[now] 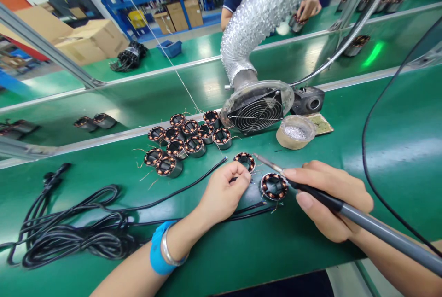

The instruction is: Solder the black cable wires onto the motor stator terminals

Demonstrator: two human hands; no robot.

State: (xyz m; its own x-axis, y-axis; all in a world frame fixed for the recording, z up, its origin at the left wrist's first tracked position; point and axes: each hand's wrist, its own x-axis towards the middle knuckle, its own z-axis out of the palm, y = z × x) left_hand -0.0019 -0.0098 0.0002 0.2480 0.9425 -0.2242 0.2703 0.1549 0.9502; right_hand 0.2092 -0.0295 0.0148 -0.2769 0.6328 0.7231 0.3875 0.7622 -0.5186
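Observation:
My right hand (331,200) grips a soldering iron (321,195) with a dark handle, its metal tip pointing up and left. Just beyond that tip sits a motor stator (244,162) with copper windings. My left hand (224,189) is closed in a pinch beside this stator, with a short bit of black cable (235,179) showing between its fingers; the rest is hidden by the hand. Between my two hands stands a second stator (274,187). Stripped ends of other black cables (255,209) lie just below it.
Several stators (193,145) stand grouped before a fume extractor fan (257,113) with a silver duct (241,43). Right of it are a round solder pot (295,132) and a flat sponge tray (319,124). Coiled black cables (79,237) lie left. A co-worker's hand (308,7) holds a stator across the bench.

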